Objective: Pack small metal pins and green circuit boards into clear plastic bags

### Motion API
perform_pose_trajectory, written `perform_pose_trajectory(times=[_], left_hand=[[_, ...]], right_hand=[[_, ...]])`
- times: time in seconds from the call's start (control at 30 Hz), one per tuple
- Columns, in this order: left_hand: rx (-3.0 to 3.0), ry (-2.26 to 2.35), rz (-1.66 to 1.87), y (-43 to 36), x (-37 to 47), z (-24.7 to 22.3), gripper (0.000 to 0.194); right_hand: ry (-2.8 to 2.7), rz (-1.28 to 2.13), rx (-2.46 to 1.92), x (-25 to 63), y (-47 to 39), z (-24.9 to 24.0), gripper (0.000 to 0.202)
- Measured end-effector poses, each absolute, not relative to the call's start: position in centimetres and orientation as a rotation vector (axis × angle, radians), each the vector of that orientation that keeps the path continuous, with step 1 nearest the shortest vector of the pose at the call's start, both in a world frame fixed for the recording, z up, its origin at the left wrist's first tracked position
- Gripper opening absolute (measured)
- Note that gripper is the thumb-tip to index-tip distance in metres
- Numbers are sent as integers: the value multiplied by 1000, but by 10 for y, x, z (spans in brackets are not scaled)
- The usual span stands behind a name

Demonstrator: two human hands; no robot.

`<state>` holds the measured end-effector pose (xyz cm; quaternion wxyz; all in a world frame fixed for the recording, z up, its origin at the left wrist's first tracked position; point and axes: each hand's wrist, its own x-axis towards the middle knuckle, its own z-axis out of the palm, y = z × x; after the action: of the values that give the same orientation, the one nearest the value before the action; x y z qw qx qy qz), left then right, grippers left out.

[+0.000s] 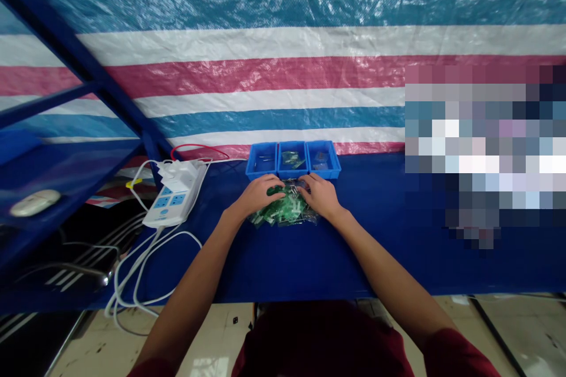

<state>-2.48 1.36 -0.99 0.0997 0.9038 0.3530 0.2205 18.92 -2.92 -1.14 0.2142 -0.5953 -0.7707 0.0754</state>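
Note:
A pile of small clear and green plastic packets (287, 210) lies on the blue table, between and under my two hands. My left hand (260, 193) rests at the pile's left side, fingers curved and thumb held apart from them. On the opposite side, my right hand (322, 194) is open in much the same way, its thumb and fingertips at the packets' edge. Just beyond the fingertips, three blue bins stand in a row: the left bin (248, 166) has thin pieces in it, the middle bin (292, 145) greenish packets, the right bin (336, 165) small clear packets.
A white power strip (170, 203) with plugs lies to the left, its white cables (132, 283) looping over the table's front edge. A blue metal frame (119, 100) rises at left, near a white computer mouse (35, 202). A striped sheet (265, 47) hangs behind; a pixelated area covers the right.

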Motion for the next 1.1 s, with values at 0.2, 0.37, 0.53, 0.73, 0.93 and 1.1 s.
perform_pose_trajectory(times=[0.2,0.37,0.53,0.73,0.93,1.1], left_hand=[[2631,1066,689,15,-22,-13,21],[2673,1038,696,16,-22,-15,23],[2716,1012,752,15,-22,-17,26],[2731,1010,776,12,-21,-15,26],[2734,1155,799,14,-20,-19,28],[2754,1203,775,18,-20,-26,30]], right_hand=[[-2184,190,-1703,187,-26,-17,25],[-2179,179,-1699,186,-26,-17,21],[-2175,203,-1712,186,-27,-16,21],[-2136,189,-1757,185,-26,-17,24],[-2102,179,-1844,184,-25,-17,30],[-2114,171,-1875,182,-23,-18,29]])
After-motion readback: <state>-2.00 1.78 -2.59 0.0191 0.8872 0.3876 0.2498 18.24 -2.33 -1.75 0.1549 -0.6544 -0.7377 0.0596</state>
